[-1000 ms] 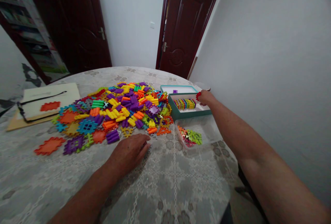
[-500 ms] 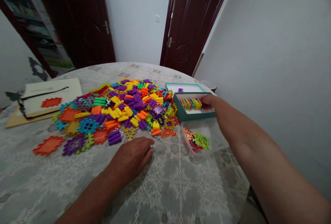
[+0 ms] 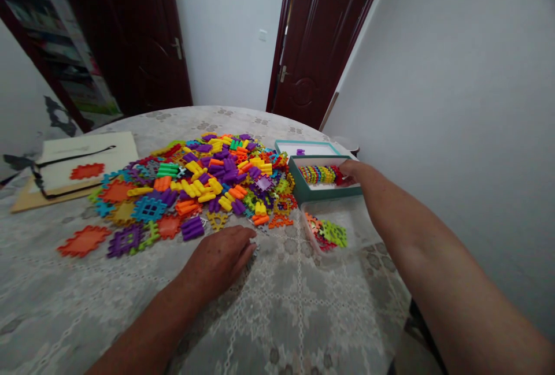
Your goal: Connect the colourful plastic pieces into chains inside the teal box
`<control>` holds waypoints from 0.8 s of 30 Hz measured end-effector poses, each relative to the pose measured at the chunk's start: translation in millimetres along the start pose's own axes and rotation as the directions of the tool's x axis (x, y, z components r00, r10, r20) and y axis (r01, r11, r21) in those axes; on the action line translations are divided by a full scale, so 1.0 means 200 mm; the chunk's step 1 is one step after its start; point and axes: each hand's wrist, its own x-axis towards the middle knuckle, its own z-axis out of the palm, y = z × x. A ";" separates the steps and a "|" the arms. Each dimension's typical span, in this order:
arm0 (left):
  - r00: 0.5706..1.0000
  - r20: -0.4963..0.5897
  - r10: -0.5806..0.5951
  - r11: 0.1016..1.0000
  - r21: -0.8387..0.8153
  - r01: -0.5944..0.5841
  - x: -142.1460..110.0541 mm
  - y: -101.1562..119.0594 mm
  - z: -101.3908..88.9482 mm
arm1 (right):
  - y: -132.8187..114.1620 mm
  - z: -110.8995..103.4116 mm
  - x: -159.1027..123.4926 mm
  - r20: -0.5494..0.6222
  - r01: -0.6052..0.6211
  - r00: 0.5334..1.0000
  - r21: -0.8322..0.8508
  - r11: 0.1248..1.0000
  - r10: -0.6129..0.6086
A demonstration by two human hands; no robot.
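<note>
A pale, lace-patterned cloth covers the rounded table (image 3: 269, 311). On the far side are a dark left door (image 3: 124, 34), a dark right door (image 3: 321, 34) and a white light switch (image 3: 262, 34) between them; a plain wall (image 3: 459, 74) fills the right.

A wide pile of coloured plastic pieces (image 3: 221, 173) spreads over the middle. To its left, a cream board (image 3: 97, 145) carries an orange-red piece (image 3: 87, 171). Right of the pile, a clear tray (image 3: 358, 227) with loose pieces sits just on the near side of a green box (image 3: 325, 193), and a teal-edged lid (image 3: 287, 148) lies beyond it.

Inside the box, a row of upright pieces (image 3: 316, 174) ends at its right with a red piece (image 3: 339, 177). The right hand (image 3: 352, 171) touches that end; whether its fingers grip cannot be told. The left hand (image 3: 225, 251) rests on the cloth near the pile, fingers loosely curled, its grasp unclear.
</note>
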 end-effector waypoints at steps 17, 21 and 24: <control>1.000 0.026 -0.017 0.999 -0.031 0.018 0.00 0.02 -0.01 | 0.02 0.02 0.04 0.108 -0.151 0.983 0.022 0.988 0.148; 0.999 0.032 -0.021 0.999 -0.025 0.022 0.00 0.02 -0.01 | 0.04 0.01 0.04 0.096 -0.107 0.990 -0.005 0.994 0.107; 0.999 0.028 -0.024 0.999 -0.036 0.025 0.00 0.02 -0.01 | 0.04 0.02 0.05 0.039 -0.019 0.999 -0.038 0.999 0.021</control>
